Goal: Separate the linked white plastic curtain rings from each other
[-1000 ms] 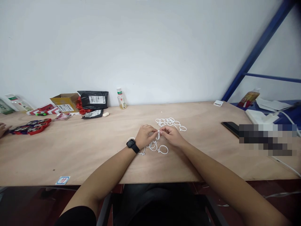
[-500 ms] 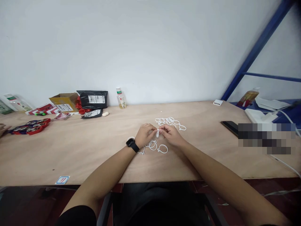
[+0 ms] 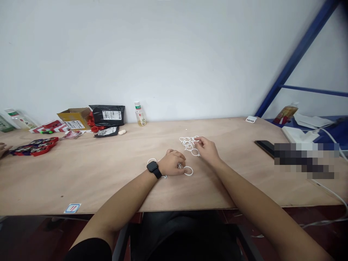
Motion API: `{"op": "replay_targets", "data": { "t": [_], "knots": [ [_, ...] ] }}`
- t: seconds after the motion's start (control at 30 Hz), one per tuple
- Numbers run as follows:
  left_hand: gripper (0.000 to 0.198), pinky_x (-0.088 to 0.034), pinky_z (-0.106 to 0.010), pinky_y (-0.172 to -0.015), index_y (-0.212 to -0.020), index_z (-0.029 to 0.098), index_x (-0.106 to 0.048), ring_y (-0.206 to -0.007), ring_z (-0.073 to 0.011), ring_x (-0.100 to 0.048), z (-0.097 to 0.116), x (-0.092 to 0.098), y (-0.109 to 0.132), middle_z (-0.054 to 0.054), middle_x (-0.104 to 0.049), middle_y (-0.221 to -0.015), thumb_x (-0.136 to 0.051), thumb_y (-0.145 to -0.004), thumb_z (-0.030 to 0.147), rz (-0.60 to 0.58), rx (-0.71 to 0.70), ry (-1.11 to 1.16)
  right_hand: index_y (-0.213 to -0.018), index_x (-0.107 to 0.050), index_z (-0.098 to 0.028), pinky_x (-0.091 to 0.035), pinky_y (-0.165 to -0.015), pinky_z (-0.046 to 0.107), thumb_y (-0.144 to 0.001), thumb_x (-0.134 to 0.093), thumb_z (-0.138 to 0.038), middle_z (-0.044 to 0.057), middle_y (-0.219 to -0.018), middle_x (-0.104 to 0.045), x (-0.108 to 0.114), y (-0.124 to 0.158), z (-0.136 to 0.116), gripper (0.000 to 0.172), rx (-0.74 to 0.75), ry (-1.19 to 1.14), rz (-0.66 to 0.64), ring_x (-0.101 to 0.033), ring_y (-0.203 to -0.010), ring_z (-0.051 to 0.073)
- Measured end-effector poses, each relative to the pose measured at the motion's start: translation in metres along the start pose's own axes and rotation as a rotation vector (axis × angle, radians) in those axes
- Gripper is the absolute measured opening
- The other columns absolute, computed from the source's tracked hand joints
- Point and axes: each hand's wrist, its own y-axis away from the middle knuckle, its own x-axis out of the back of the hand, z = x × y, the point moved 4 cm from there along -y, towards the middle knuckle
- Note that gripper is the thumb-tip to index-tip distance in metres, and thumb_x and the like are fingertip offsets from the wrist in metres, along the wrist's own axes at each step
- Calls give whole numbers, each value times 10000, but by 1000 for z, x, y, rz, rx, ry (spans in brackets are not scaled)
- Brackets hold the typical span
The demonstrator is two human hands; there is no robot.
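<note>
Several thin white plastic rings with small clips, like curtain rings, lie in two groups on the wooden table. My left hand rests over the nearer group, fingers bent with a gap between thumb and fingertips. White pieces show in that gap, and one nearer ring lies flat by the thumb. At the right side of the farther group, my right hand has thumb and forefinger pinched at a white ring. Another ring lies just below those fingers. My right hand hides part of this group.
A clear bottle stands by the wall. Leftward are a black parcel bag, an open carton and red-and-blue packs; another person's hand is at the far left. A phone and a white power strip lie at the right.
My hands, earlier together at a small white piece, have separated. The right moved up and right to the farther rings; the left lowered over the nearer ones. A ring now lies below my right fingers.
</note>
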Motion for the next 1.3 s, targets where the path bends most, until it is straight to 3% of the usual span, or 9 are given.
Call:
{"op": "replay_targets", "data": {
  "t": [0.17,0.27,0.37,0.57,0.7,0.83,1.03,1.2,1.3],
  "knots": [
    [103,-295,-391,-936,-712,223,-676,-926,-184,-608,-5,-1,-1,-9,-710,-957,-609,-778,266,3,45,-34,-977,-676,-199,-426,-553,283,-829,-549,-392,30,-735,-664,-7,6,-13,274,16,-160,-78,-559,-585,156],
    [146,-305,-387,-914,-774,220,-680,-903,-187,-613,-8,1,-2,-25,-717,-910,-566,-828,294,13,92,-67,-875,-675,-200,-436,-594,281,-829,-567,-382,32,-756,-671,-12,14,-28,217,98,-191,-228,-582,-639,161],
    [200,-318,-387,-892,-800,203,-680,-889,-196,-615,-12,3,-1,-50,-714,-883,-511,-866,288,37,162,-125,-763,-661,-205,-418,-607,276,-792,-628,-388,18,-727,-652,-18,23,-41,188,212,-82,-413,-562,-641,155],
    [269,-310,-403,-904,-909,218,-684,-931,-202,-615,-20,6,-1,-44,-720,-975,-418,-871,214,6,312,-153,-986,-672,-211,-442,-764,299,-701,-726,-376,58,-1010,-653,-28,34,-47,334,372,80,-641,-593,-899,209],
    [236,-308,-403,-918,-915,232,-691,-934,-204,-618,-18,8,-1,-26,-725,-970,-483,-804,211,-4,320,-122,-958,-673,-208,-438,-769,297,-736,-652,-245,54,-975,-657,-31,33,-41,226,383,119,-644,-596,-887,205],
    [182,-304,-404,-937,-876,229,-699,-918,-210,-620,-14,10,-1,-28,-727,-926,-555,-782,289,-1,295,-105,-810,-659,-196,-423,-723,274,-737,-573,-138,30,-836,-656,-32,29,-39,126,365,92,-583,-585,-794,173],
    [200,-297,-398,-943,-832,227,-706,-905,-198,-622,-15,11,-1,-27,-727,-896,-562,-822,366,38,300,-103,-808,-659,-186,-411,-679,264,-784,-549,-176,32,-816,-664,-25,22,-38,113,261,13,-429,-574,-729,150],
    [302,-300,-406,-926,-803,226,-711,-871,-204,-623,-16,6,0,-34,-715,-847,-598,-797,506,15,255,-111,-782,-678,-197,-396,-646,258,-738,-629,-221,32,-799,-668,-30,27,-34,70,278,111,-591,-580,-749,166],
    [301,-300,-402,-923,-800,226,-708,-872,-200,-623,-18,4,1,-31,-709,-839,-600,-805,507,10,256,-108,-731,-666,-193,-388,-639,252,-732,-616,-187,26,-747,-654,-33,28,-34,50,302,119,-591,-567,-720,158]
  ]
}}
